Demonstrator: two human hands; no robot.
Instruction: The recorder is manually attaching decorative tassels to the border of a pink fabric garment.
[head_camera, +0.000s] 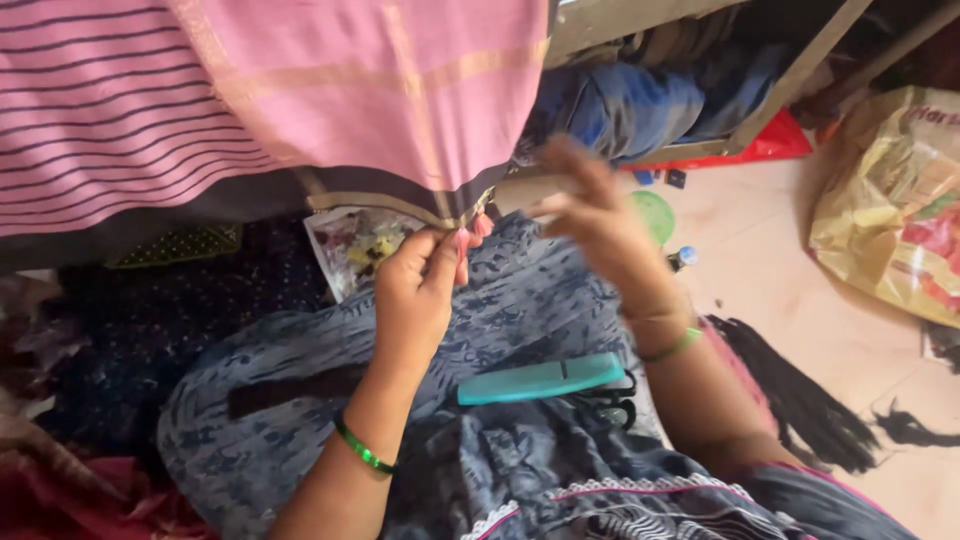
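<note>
A pink cloth (380, 90) with gold stripes and a dark border hangs down from above. My left hand (415, 295) pinches its lower edge, right by a small pink tassel (478, 228). My right hand (600, 215) is raised to the right of that edge, blurred by motion, fingers partly spread; I cannot tell whether a thread runs between them. Both wrists wear green bangles. On my lap, over blue patterned fabric (520, 300), lies a teal comb (540, 378) beside black scissors (612, 408).
A pink striped cloth (100, 110) hangs at upper left. A printed plastic packet (355, 245) lies behind my left hand. A yellow plastic bag (895, 200) sits at right on the pale floor, with dark tassels (800, 400), a green lid (655, 212) and a small bottle (683, 258) nearby.
</note>
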